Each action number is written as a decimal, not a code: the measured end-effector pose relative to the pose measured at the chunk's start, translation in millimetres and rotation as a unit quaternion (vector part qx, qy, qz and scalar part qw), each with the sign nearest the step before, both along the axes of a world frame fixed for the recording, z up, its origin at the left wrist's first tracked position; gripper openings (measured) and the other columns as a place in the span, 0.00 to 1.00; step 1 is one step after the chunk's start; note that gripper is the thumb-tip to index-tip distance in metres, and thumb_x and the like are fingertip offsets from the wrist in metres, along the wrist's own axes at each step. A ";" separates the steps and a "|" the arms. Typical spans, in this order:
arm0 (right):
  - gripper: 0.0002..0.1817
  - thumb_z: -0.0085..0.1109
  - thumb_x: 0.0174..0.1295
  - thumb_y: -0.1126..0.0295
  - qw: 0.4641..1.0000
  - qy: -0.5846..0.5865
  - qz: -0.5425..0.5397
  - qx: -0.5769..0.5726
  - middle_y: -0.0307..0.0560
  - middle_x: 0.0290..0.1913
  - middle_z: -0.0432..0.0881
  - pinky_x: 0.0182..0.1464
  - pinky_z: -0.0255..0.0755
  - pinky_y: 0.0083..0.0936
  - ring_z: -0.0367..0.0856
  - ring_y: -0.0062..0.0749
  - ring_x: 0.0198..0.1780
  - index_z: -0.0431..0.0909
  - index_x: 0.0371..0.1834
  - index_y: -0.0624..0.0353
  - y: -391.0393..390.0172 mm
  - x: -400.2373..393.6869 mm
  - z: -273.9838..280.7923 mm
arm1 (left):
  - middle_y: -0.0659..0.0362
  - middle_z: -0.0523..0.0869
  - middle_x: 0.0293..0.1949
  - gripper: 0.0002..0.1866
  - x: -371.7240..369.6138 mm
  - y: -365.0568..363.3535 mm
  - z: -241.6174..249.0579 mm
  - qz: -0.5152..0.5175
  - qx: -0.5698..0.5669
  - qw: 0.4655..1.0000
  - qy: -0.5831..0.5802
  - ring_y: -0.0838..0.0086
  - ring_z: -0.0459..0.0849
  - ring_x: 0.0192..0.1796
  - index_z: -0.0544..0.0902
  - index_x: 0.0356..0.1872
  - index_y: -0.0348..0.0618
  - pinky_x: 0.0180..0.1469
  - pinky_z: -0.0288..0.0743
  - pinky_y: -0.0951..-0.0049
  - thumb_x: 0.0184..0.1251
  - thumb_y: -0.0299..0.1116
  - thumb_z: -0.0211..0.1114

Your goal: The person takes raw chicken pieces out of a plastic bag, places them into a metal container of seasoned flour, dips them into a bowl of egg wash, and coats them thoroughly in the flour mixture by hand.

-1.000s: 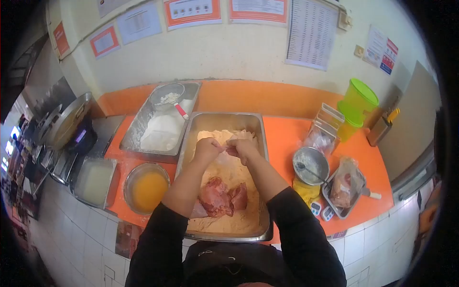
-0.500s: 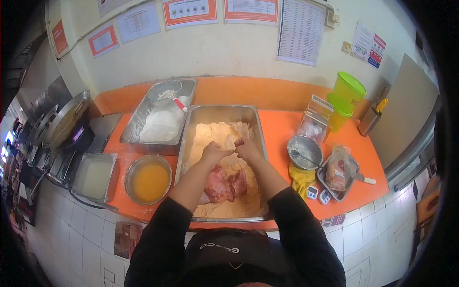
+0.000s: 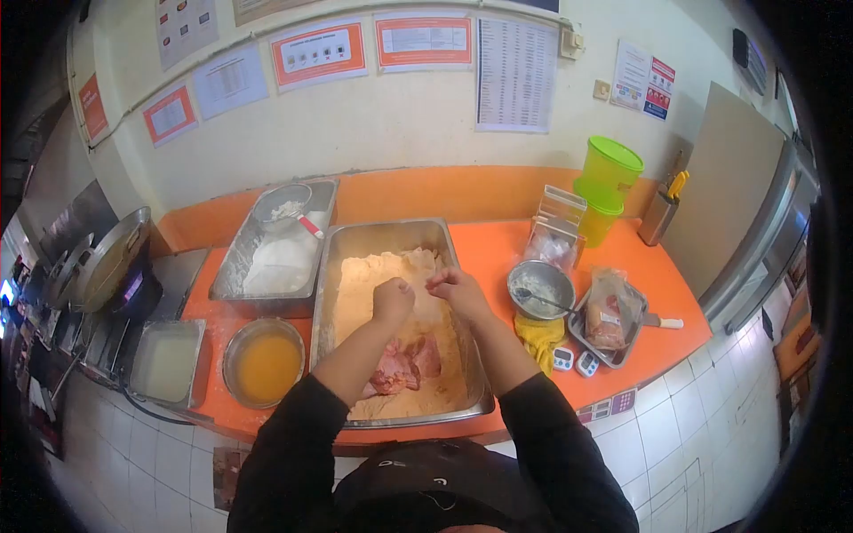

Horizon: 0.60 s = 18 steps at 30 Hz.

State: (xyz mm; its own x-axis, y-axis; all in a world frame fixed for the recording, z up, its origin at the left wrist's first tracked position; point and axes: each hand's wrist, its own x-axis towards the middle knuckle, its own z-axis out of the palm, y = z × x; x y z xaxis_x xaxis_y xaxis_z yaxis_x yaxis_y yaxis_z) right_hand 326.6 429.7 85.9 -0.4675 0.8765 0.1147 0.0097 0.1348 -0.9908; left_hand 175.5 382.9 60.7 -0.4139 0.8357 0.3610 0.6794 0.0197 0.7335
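A deep metal tray (image 3: 333, 258) holds tan powder (image 3: 360, 277), with red raw meat (image 3: 400, 366) lying on it near the front. My left hand (image 3: 393, 300) is closed above the middle of the powder; whatever it may hold is hidden. To its right, my right hand (image 3: 457, 290) has its fingers bent and pressed together, and anything between them is too small to name. The two hands are apart. A pale piece (image 3: 423, 261) lies on the powder at the back right of the tray, just beyond my hands.
At the back left, a strainer (image 3: 286, 206) rests on a tray of white powder (image 3: 283, 262). A bowl of orange liquid (image 3: 267, 362) and a tray of cloudy liquid (image 3: 166, 366) stand left. Rightward are a bowl (image 3: 540, 289), timers (image 3: 562, 358) and bagged meat (image 3: 606, 322).
My hands have moved apart; before, they nearly met over the powder. The camera view has shifted, so the trays and table appear lower and further left.
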 end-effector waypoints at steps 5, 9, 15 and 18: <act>0.15 0.55 0.50 0.65 0.823 -0.508 0.168 0.189 0.47 0.36 0.79 0.36 0.69 0.25 0.77 0.28 0.37 0.76 0.40 0.58 -21.5 -21.8 8.8 | 0.51 0.81 0.22 0.06 41.0 -49.8 31.1 -0.031 0.060 0.996 -0.054 0.64 0.81 0.26 0.78 0.28 0.37 0.30 0.73 0.70 0.49 0.28 0.60; 0.22 0.46 0.55 0.49 0.911 -0.319 0.207 0.160 0.44 0.35 0.79 0.34 0.69 0.25 0.76 0.29 0.36 0.76 0.40 0.55 -10.2 -27.6 -46.1 | 0.49 0.80 0.27 0.07 50.3 -60.0 16.7 -0.015 0.100 0.994 0.030 0.60 0.80 0.31 0.77 0.32 0.37 0.34 0.73 0.66 0.51 0.28 0.58; 0.28 0.38 0.56 0.37 0.855 0.151 0.152 -0.473 0.39 0.28 0.73 0.32 0.67 0.24 0.72 0.27 0.31 0.73 0.33 0.52 -19.4 -40.7 -21.2 | 0.47 0.77 0.35 0.11 46.8 -61.1 22.8 -0.022 0.094 0.993 0.062 0.54 0.76 0.39 0.74 0.38 0.38 0.42 0.70 0.61 0.51 0.26 0.55; 0.27 0.39 0.55 0.39 0.859 0.152 0.171 -0.457 0.39 0.29 0.74 0.32 0.68 0.24 0.72 0.28 0.33 0.74 0.33 0.52 -19.0 -52.9 -16.8 | 0.47 0.77 0.36 0.12 52.4 -62.8 32.6 -0.072 0.146 0.984 0.069 0.53 0.75 0.41 0.74 0.38 0.38 0.43 0.69 0.60 0.50 0.25 0.55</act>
